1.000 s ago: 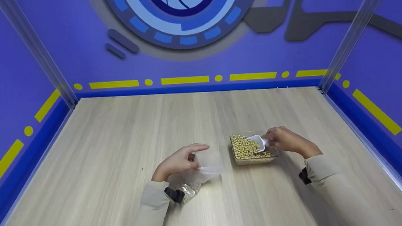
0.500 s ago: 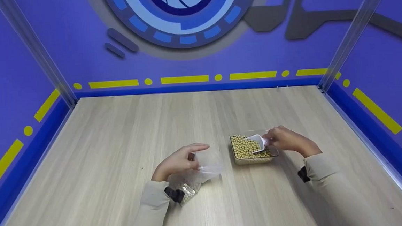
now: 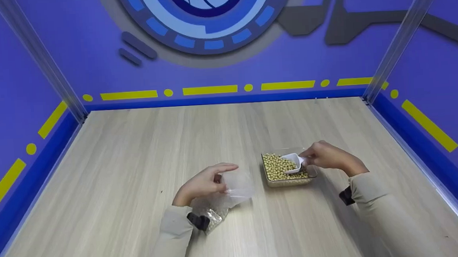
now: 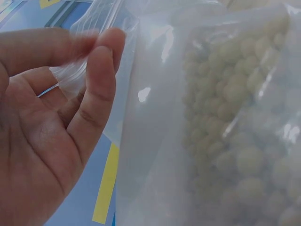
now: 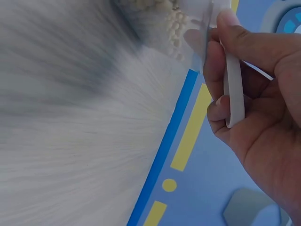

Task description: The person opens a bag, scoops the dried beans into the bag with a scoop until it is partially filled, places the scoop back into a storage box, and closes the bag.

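Observation:
My left hand [image 3: 204, 181] pinches the top edge of a clear zip bag [image 3: 239, 191] between thumb and fingers. Round pale beans [image 4: 225, 89] fill the lower part of that bag, seen close in the left wrist view. My right hand [image 3: 326, 155] grips the handle [image 5: 235, 89] of a white scoop [image 3: 293, 162], fingers curled round it. The scoop's bowl sits in a clear square container [image 3: 290, 183] among yellowish soybeans [image 3: 277, 167]. In the right wrist view the bowl is mostly out of frame.
Both hands are over a light wood table [image 3: 135, 150]. A blue panel [image 3: 225, 73] with yellow dashes rises at the table's back, with more panels at the left and right sides. The container stands to the right of the bag.
My right hand has shifted up slightly, and the scoop's bowl has tilted and risen a little in the beans. The left hand and the bag look the same.

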A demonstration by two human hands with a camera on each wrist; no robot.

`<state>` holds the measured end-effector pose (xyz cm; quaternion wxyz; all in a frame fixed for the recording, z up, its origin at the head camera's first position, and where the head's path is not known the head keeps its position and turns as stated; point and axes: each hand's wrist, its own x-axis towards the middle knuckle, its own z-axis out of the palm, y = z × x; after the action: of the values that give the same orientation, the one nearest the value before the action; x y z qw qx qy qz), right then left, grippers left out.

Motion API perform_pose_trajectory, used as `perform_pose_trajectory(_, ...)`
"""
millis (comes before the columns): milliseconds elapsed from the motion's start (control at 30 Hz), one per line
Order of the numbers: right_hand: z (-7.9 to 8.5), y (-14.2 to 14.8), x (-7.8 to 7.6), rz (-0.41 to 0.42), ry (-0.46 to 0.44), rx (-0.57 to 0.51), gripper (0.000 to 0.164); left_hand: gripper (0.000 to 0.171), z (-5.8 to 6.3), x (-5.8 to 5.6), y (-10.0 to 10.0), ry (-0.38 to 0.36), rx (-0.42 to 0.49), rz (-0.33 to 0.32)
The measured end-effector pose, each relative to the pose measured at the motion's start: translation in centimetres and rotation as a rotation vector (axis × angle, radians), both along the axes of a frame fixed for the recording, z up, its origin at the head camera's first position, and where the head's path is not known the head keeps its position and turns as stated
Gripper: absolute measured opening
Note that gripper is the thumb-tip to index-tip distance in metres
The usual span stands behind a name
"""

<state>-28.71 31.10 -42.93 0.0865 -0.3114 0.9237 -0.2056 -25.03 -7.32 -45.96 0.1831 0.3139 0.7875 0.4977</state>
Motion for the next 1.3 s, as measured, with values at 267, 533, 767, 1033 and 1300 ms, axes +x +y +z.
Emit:
perform_pose_trajectory(267, -0.3, -0.4, 0.1, 0.01, 0.036, -0.009, 0.023, 0.065, 0.0, 0.0, 0.0, 0.001, -0.003, 0.003)
perform_pose_trajectory(533, -0.9, -0.6, -0.1, 0.084, 0.111, -0.007, 0.018, 0.064, 0.2, 0.1, -0.1, 0.014, 0.004, 0.002)
perform_pose_trajectory(767, -1.6, -0.7, 0.2, 0.041, 0.014, -0.011, 0.022, 0.065, -0.1, 0.0, 0.0, 0.028, -0.005, -0.007)
perform_pose_trajectory(1033, -2.1, -0.4, 0.3, 0.027, 0.025, -0.059, 0.019, 0.065, 0.0, -0.1, -0.1, 0.022, 0.005, -0.028)
perform_pose_trajectory(1300, -2.5, 0.0, 0.2, 0.02, 0.037, -0.111, 0.022, 0.066, 0.1, 0.0, -0.1, 0.021, 0.007, -0.024)
